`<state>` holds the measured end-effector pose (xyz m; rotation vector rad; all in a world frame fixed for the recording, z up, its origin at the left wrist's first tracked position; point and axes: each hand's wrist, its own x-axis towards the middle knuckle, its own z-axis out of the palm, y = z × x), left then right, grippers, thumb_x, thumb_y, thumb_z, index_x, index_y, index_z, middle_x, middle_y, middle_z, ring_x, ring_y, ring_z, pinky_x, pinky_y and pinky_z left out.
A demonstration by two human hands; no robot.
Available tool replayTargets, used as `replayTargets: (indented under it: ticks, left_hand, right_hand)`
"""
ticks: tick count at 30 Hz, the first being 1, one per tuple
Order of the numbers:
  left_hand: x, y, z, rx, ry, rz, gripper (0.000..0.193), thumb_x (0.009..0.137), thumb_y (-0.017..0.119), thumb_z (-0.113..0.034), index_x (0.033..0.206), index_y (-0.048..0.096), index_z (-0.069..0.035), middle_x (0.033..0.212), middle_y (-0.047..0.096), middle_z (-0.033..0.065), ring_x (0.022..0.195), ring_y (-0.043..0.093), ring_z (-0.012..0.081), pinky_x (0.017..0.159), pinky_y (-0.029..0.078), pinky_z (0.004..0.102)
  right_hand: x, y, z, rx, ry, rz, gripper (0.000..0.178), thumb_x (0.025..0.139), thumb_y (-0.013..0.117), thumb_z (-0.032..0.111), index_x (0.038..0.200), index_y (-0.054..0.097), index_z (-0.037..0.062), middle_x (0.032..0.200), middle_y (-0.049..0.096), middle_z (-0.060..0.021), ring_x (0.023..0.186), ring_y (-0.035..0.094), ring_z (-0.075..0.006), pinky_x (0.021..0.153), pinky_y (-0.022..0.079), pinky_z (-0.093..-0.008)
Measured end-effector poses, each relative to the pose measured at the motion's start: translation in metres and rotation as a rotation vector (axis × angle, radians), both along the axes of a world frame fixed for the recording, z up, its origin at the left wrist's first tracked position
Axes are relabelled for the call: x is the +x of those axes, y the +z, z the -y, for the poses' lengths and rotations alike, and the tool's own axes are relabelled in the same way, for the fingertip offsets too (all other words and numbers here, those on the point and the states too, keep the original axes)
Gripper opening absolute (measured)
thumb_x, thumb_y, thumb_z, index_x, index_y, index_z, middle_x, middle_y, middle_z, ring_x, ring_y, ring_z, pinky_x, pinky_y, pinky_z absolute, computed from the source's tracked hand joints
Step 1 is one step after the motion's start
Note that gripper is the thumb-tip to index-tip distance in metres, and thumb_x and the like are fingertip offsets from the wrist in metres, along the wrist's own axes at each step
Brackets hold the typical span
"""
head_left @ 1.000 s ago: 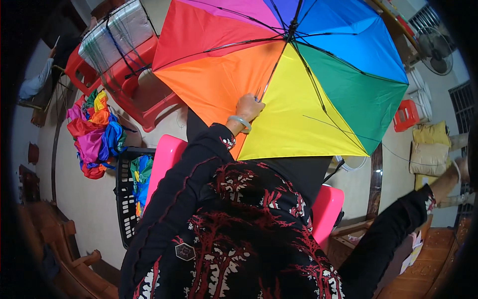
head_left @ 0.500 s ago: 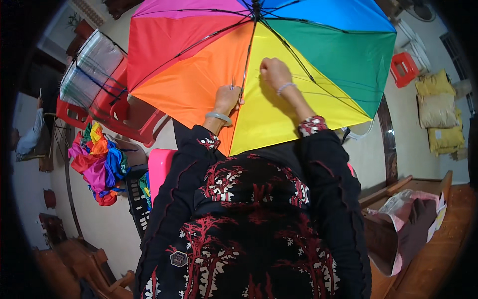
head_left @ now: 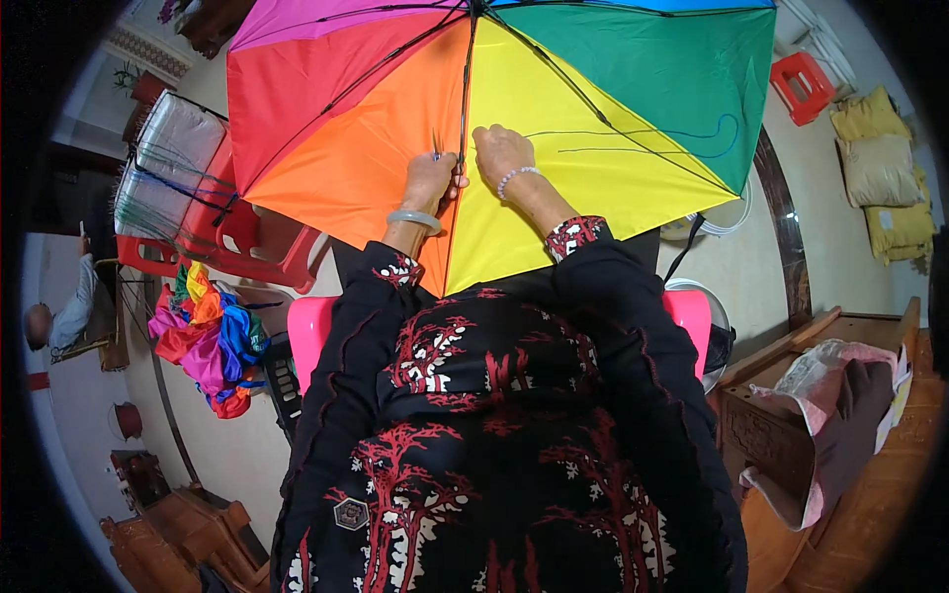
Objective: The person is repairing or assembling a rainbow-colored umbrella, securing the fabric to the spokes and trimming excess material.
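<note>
While left hand (head_left: 427,185), nearer umbrella (head_left: 554,109) rib (head_left: 466,99) running twelve to six, clasps snips (head_left: 436,150), right hand (head_left: 504,153), clenched, contents hidden, sits just across toward two o'clock.

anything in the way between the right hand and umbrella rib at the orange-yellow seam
Nothing visible: the right hand is just right of the black rib. The left hand is on its left side, and the thread loops rightward over the yellow panel and green panel.
</note>
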<state>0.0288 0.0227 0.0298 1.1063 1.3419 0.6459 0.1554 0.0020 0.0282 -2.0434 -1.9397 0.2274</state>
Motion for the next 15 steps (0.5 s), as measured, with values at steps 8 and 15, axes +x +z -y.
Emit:
replayTargets:
  ticks: [8,15]
  left_hand:
    - [0.0013,-0.0011,-0.0008,0.006,0.006,-0.016,0.018,0.082,0.046,-0.012,0.068,0.052,-0.002,0.053,0.055,0.0068,0.035,0.043,0.0104,0.032,0.031,0.0238]
    - [0.0004,-0.0013,-0.0006,-0.016,-0.010,-0.025,0.018,0.082,0.045,-0.012,0.068,0.052,-0.003,0.051,0.054,0.0067,0.035,0.042,0.0101,0.032,0.031,0.0240]
  right_hand:
    - [-0.0033,-0.0068,0.0013,-0.015,0.047,-0.047,0.012,0.076,0.053,0.010,0.083,0.059,0.0031,0.083,0.062,-0.0168,0.080,0.061,-0.0300,0.068,0.049,-0.0383]
    - [-0.0035,-0.0030,0.0047,-0.069,0.078,-0.047,0.013,0.075,0.053,0.010,0.084,0.059,0.0028,0.083,0.062,-0.0157,0.083,0.060,-0.0289,0.071,0.048,-0.0375]
